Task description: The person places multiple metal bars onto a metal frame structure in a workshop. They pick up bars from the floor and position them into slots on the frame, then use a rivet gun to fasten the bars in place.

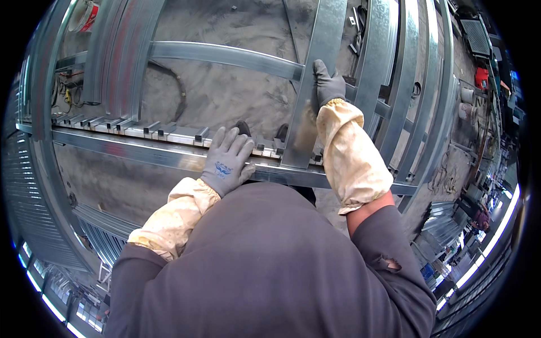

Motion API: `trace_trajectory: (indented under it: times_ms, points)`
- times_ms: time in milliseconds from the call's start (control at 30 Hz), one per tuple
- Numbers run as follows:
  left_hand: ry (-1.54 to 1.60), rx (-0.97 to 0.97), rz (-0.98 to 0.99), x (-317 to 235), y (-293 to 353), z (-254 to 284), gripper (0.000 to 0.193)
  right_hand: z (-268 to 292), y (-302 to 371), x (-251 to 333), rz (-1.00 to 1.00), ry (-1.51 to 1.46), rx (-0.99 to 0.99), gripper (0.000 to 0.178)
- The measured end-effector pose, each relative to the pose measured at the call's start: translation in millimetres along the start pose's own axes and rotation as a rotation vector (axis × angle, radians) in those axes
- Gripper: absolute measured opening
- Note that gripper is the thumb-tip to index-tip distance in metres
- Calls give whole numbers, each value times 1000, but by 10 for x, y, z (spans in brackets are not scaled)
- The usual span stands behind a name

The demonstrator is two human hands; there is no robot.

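A dusty concrete floor (225, 96) lies beneath a galvanized steel frame. The left hand (226, 160) is pressed flat, fingers spread, on the horizontal track (129, 147); the right hand (327, 84) is closed around the upright stud (315, 73). The stud is best kept square and seated in the track.

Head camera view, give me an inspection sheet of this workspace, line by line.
Surface: grey concrete floor, dusty, under the metal frame.
Job's things: horizontal steel rail; upright steel stud crossing it.
Clutter: loose steel channels stacked top left.
Hands: left hand, gloved, flat on the rail; right hand, gloved, gripping the stud.
Cables: dark hose curving on the floor.
Surroundings: more steel studs at right; white bucket top left.
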State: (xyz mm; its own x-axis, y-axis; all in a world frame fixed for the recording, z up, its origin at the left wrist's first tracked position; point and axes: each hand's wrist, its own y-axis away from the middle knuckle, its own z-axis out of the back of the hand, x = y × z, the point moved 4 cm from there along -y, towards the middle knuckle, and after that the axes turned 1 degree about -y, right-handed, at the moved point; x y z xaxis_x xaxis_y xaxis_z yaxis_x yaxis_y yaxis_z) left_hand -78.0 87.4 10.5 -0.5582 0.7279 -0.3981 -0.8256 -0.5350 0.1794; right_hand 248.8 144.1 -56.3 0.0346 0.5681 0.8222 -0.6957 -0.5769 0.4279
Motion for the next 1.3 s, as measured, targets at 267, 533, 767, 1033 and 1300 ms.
trace_trajectory:
  times_ms: [267, 533, 767, 1033, 1300]
  points:
    - [433, -215, 57, 84, 37, 499, 48, -16, -133, -149, 112, -3, -11, 70]
    - [381, -561, 190, -845, 950, 3111, 29, -767, 477, 763, 596, -38, -11, 48]
    - [113, -541, -232, -510, 1262, 3537, 36, -3293, 1308, 780, -198, -42, 764, 68]
    - [350, -444, 44, 1604, 867, 3009, 48, -4662, 1000, -254, -43, -208, 424, 65]
    - [272, -148, 627, 2501, 799, 1577, 128, -3639, 2042, 1205, -283, -299, 635, 44]
